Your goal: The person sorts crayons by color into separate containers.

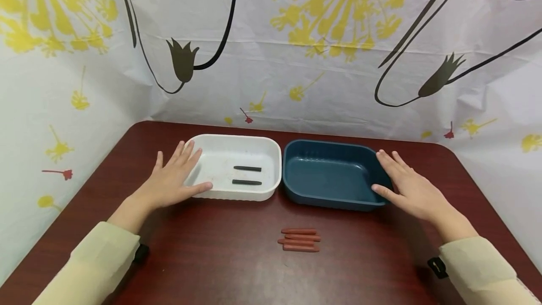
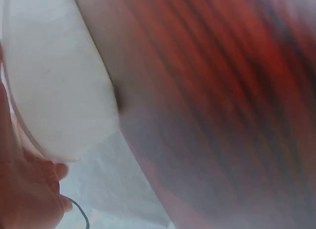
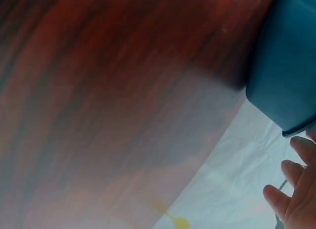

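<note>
A white tray (image 1: 271,152) sits on the dark red table with two black sticks (image 1: 247,175) lying inside it. My left hand (image 1: 175,178) rests flat against the tray's left rim, fingers straight. Next to it on the right stands a blue tray (image 1: 328,199) with nothing visible inside. My right hand (image 1: 406,185) lies flat against its right rim, thumb at the near corner. Several red-brown sticks (image 1: 299,240) lie bunched on the table in front of the trays. The left wrist view shows the white tray's side (image 2: 54,86); the right wrist view shows the blue tray's side (image 3: 286,66).
A white cloth with yellow flowers and black tulip shapes (image 1: 271,46) hangs behind and beside the table. The table's (image 1: 220,258) rounded back corners lie close behind the trays. Bare wood shows around the bunch of sticks.
</note>
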The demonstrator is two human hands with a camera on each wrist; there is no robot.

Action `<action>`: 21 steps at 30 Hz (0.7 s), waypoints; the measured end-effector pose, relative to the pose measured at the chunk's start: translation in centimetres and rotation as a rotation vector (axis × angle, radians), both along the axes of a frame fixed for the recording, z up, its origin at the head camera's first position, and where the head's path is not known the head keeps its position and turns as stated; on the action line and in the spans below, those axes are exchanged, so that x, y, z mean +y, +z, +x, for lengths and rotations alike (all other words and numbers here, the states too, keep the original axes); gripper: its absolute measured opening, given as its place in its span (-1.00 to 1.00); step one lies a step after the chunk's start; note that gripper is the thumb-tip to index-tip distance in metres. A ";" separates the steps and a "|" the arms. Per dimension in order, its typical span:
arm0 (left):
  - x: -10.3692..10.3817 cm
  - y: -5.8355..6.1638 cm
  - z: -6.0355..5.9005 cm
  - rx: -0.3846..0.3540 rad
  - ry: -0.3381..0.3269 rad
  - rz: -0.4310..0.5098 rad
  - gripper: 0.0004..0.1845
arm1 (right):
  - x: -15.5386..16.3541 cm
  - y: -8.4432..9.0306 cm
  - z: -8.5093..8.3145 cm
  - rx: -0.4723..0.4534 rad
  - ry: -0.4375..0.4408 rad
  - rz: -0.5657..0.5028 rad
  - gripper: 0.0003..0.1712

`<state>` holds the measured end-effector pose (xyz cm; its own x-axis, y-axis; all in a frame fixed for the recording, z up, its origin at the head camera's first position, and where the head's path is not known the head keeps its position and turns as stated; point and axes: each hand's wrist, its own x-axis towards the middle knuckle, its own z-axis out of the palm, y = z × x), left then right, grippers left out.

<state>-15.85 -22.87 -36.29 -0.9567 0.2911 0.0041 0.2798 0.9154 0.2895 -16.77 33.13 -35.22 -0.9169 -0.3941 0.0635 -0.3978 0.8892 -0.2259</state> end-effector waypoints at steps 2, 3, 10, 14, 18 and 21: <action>0.2 0.0 0.3 0.007 -0.005 0.025 0.07 | -0.2 -0.3 0.0 0.010 0.019 0.002 0.01; 0.4 0.0 0.4 0.014 -0.010 0.032 0.05 | -0.3 -0.5 0.0 0.016 0.029 0.003 0.01; 1.7 0.2 1.0 0.098 -0.084 0.079 -0.07 | -0.6 -1.0 0.1 0.013 0.074 0.004 0.01; 2.6 0.6 1.6 0.131 -0.125 0.069 -0.12 | -0.7 -1.0 0.1 0.001 0.079 -0.001 0.03; 3.7 0.9 2.2 0.172 -0.173 0.075 -0.19 | -0.7 -1.1 0.1 -0.012 0.072 0.015 0.04; 4.5 1.2 2.7 0.198 -0.221 0.091 -0.24 | -0.7 -1.1 0.2 -0.027 0.061 0.030 0.04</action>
